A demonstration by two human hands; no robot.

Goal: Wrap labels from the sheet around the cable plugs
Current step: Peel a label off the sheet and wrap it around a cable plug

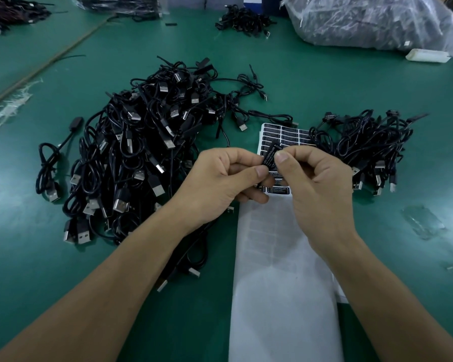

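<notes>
One clear bag [392, 14] of dark cables [348, 32]

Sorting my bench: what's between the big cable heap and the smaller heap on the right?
Head view: the label sheet, with the left hand and right hand pinching a label over it.
</notes>
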